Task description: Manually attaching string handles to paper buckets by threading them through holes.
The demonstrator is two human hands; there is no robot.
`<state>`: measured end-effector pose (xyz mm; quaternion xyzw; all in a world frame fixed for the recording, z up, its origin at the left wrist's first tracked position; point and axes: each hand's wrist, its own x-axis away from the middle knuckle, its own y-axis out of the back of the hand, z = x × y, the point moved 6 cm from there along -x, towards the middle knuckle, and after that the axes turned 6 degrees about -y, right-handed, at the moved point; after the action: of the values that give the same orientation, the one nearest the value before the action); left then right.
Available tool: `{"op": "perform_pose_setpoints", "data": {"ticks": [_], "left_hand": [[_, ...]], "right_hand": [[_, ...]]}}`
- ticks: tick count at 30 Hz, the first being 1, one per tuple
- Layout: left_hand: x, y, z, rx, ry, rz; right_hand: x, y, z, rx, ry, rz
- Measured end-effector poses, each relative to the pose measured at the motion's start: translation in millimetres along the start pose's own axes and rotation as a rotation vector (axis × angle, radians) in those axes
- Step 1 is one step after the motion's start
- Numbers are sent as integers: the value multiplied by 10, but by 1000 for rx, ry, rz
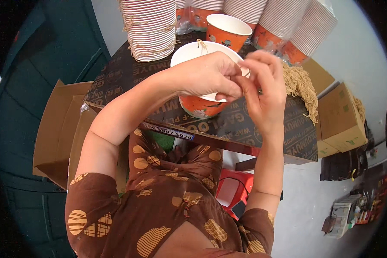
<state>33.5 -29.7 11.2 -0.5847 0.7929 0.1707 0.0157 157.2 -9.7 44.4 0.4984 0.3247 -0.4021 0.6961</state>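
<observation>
An orange paper bucket with a white inside stands near the table's front edge. A short loop of tan string is tied at its far rim. Above the bucket's right side my two hands meet. The fingers of my left hand are curled and pinched together, covering part of the rim. My right hand is closed too, its thumb and fingertips against the left fingers. Whatever they pinch is mostly hidden; only a thin line shows between the fingertips. Just behind is a second orange bucket.
A tall nested stack of buckets with strings rises at the back left. Several plastic-wrapped stacks lean at the back. A tan string bundle hangs over the table's right side. Cardboard boxes flank the table; a red stool is below.
</observation>
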Motion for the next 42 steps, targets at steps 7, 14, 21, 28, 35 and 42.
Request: {"op": "perform_pose_setpoints", "data": {"ticks": [7, 14, 21, 28, 35, 42], "left_hand": [[-22, 83, 70, 119, 28, -75], [-33, 114, 68, 112, 10, -59], [-43, 102, 87, 168, 5, -63], [-25, 126, 71, 128, -5, -73], [-15, 113, 46, -13, -33, -64], [30, 98, -77, -291, -139, -107]], "right_hand": [[254, 61, -236, 13, -346, -43], [387, -68, -137, -60, -395, 42], [391, -108, -132, -42, -278, -8], [424, -132, 15, 81, -126, -85], [467, -78, -80, 24, -196, -150], [428, -99, -147, 127, -167, -98]]}}
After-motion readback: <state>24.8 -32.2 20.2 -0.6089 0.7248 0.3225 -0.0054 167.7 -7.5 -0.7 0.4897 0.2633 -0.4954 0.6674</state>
